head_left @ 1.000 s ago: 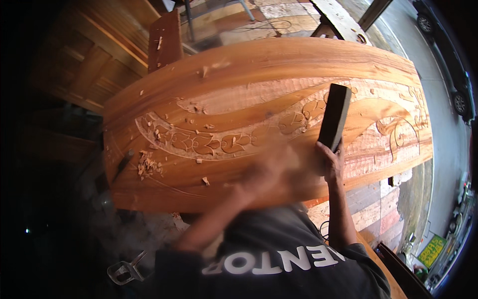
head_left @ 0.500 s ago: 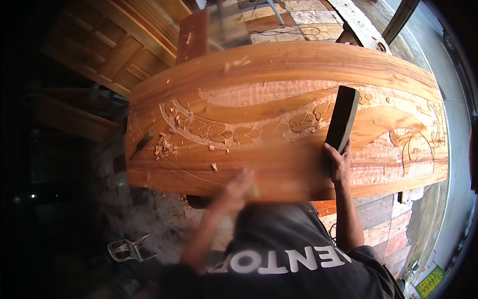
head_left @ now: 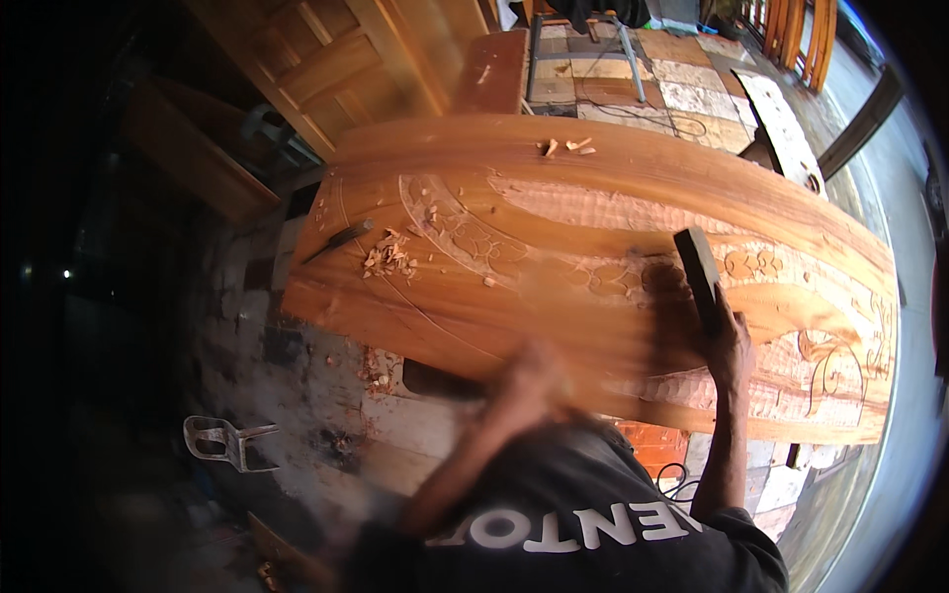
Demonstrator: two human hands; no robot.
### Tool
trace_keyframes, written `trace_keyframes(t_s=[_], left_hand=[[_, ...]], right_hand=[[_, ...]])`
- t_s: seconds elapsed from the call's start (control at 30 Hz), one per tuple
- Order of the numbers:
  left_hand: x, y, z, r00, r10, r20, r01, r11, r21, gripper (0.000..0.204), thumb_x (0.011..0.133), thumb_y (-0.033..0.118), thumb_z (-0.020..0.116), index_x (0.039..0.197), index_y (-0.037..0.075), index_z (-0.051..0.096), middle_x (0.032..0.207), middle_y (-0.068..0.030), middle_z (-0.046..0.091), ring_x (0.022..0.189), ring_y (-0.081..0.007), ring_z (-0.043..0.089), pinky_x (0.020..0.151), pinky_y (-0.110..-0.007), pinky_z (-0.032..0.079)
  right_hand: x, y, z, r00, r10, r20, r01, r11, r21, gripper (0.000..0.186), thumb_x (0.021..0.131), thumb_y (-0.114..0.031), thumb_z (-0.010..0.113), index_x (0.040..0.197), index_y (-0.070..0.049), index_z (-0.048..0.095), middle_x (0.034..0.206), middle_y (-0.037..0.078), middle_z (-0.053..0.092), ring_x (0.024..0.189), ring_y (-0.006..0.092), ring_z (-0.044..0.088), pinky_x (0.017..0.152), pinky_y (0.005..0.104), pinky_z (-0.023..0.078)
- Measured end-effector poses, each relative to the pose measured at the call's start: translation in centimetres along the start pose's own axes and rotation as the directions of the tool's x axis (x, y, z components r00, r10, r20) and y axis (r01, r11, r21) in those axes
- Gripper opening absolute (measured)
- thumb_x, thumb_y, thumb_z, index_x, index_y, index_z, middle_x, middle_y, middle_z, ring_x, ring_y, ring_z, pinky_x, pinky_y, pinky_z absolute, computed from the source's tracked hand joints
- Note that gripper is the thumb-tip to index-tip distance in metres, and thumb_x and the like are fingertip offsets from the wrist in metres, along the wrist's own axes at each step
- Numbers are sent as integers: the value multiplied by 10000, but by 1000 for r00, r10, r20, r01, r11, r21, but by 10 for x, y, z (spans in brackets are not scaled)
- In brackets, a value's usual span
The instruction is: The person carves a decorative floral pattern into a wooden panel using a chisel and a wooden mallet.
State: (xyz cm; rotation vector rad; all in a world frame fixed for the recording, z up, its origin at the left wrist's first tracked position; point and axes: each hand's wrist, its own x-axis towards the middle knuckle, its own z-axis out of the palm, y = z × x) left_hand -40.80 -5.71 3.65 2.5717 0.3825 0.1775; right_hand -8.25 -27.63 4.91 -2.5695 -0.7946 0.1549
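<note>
My right hand [head_left: 730, 348] is closed around the lower end of a long, dark rectangular wooden block [head_left: 699, 272], held up over the carved wooden panel [head_left: 445, 321]. The block's top leans to the left. Near the panel's front edge my left hand [head_left: 534, 374] is smeared by motion, so its fingers and anything in them cannot be made out. A curving band of leaf-like carving [head_left: 618, 277] runs across the panel. On its left part lies a dark chisel-like tool [head_left: 339, 239] beside a pile of wood shavings [head_left: 391, 257].
More shavings [head_left: 567, 147] lie at the panel's far edge. Panelled wooden doors [head_left: 316, 64] stand at the back left, a metal-legged stand [head_left: 633, 64] at the back. A pale plastic chair [head_left: 229, 442] is on the patchwork floor at lower left, a black cable [head_left: 677, 481] below the panel.
The view has shifted, so the panel appears turned and lower. The block has gone from leaning right to leaning left in my right hand. My left hand stays blurred near the front edge.
</note>
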Motion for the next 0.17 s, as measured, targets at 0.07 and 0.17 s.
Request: trace_keyframes(t_s=[0.07,0.17], left_hand=[[-31,-8,13,996,59,64,-49,989,-142,816,751,-54,771,1519,103,541,1617,-262,453,1486,-441,463,1188,-468,473],[-68,-14,-2,976,-74,206,131,952,-276,838,762,31,830,1538,164,544,1634,-250,443,1509,-396,458,1253,-431,390]], right_hand=[[-5,1,-3,999,35,0,-35,993,-115,853,845,-212,836,1614,-295,476,1020,165,669,956,379,712,822,493,566],[-7,2,-3,988,153,34,-143,970,-199,875,843,-220,842,1625,-323,461,1042,172,678,953,379,726,805,475,574]])
